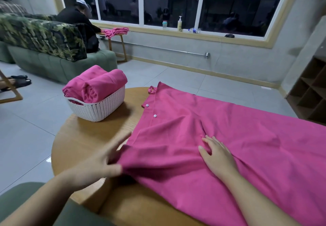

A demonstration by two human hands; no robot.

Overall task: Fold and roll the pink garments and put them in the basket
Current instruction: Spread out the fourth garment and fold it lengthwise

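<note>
At the far left, a green sofa [61, 67] draped with a camouflage-patterned blanket [40, 33] stands on the tiled floor, and a person in dark clothes [77, 23] sits at its far end, leaning toward a small wooden side table [118, 44] with a heap of pink cloth [116, 31] on top. Nearer, on the left part of the round wooden table [88, 137], sits the white woven basket [98, 107], already carrying two rolled pink garments [98, 86] side by side, their ends poking above the rim. The left hand [100, 162] reaches in from the lower left and grips the near left edge of the pink garment [229, 129], thumb on top and the cloth bunched against the fingers (the hand is motion-blurred, so the finer grip is unclear). That garment lies spread across the middle and right of the table, hanging past the right edge, with two white snap buttons [155, 115] along its left hem and a small loop at the far corner. The right hand [217, 153] lies flat on the cloth near its centre, fingers straight and slightly spread, pressing it down. On the window ledge behind stand a pump bottle [179, 24] and a few small bottles.
</note>
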